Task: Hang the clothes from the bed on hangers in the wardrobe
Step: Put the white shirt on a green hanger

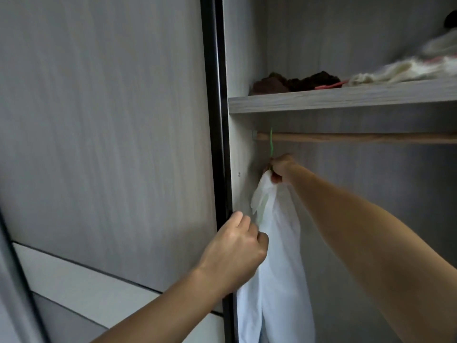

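Note:
A white garment (277,256) hangs on a green hanger (271,142) whose hook sits over the wooden rod (358,137) at the far left end of the open wardrobe. My right hand (282,169) grips the hanger's neck and the garment's collar just below the rod. My left hand (237,246) is lower, its curled fingers pinching the garment's left edge next to the wardrobe's side panel. Most of the hanger is hidden under the cloth.
A sliding door (103,134) with a black edge strip (215,120) stands left of the opening. A shelf (346,97) above the rod carries dark brown and pale bundled clothes. The rod runs bare to the right.

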